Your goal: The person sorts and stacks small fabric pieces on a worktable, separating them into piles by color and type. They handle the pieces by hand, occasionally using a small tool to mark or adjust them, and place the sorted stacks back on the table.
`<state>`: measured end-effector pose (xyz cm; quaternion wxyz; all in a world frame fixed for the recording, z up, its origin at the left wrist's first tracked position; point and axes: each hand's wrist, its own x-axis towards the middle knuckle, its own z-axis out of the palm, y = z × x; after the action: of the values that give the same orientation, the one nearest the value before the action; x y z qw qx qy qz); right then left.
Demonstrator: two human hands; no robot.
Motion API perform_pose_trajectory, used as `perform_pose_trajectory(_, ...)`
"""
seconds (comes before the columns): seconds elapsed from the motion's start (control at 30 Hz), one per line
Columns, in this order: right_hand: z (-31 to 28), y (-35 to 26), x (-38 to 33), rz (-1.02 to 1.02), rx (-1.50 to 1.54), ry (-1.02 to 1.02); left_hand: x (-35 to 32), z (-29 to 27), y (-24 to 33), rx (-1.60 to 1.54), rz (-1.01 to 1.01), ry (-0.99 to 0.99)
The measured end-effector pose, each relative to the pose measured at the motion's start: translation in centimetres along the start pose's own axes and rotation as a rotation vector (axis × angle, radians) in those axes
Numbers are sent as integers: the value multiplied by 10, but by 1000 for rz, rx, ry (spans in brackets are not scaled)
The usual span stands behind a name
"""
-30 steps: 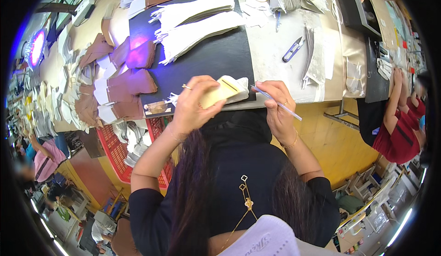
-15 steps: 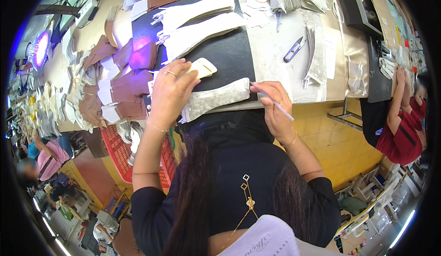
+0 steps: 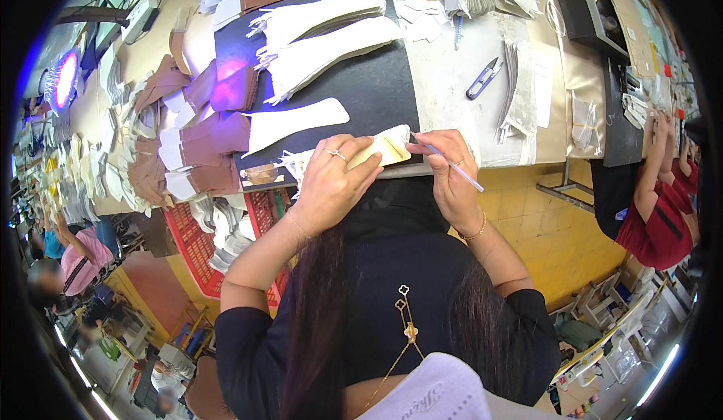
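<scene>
My left hand (image 3: 343, 175) presses a pale yellow template (image 3: 388, 147), fingers bent over it, onto a whitish cut piece (image 3: 398, 131) with a mottled surface at the near edge of the black mat (image 3: 361, 88). The fringed left end of that piece shows beside my hand; its middle is hidden. My right hand (image 3: 449, 168) is closed round a thin pale pen (image 3: 459, 173), whose tip is by the piece's right end. Just beyond my left hand a smooth white cut piece (image 3: 301, 121) lies flat on the mat.
Two stacks of white pieces (image 3: 327, 51) lie farther back on the mat. Brown-and-white pieces (image 3: 207, 137) crowd the left. Blue thread snips (image 3: 483, 79) and a grey stack (image 3: 520, 92) are to the right. A red basket (image 3: 197, 258) stands below the table's left edge.
My left hand has moved right and nearer, bringing the template from the mat onto the mottled piece. The smooth white piece now shows uncovered. My right hand has barely shifted.
</scene>
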<state>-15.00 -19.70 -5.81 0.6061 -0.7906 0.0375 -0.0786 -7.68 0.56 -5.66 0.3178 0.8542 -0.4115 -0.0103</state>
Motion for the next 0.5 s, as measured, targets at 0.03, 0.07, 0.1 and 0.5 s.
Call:
perform_pose_trajectory(0.03,-1,0,1,-7,-18,7,0,1,0,11,8,-1)
perform_pose_trajectory(0.07,-1,0,2,-9,-38,8,0,1,0,16,10,0)
perform_pose_trajectory(0.1,-2,0,3,-24,-53,3,0,2,1,35,18,3)
perform_pose_trajectory(0.5,3,-3,12,-369,-557,-131,-3,6,1,83,39,32)
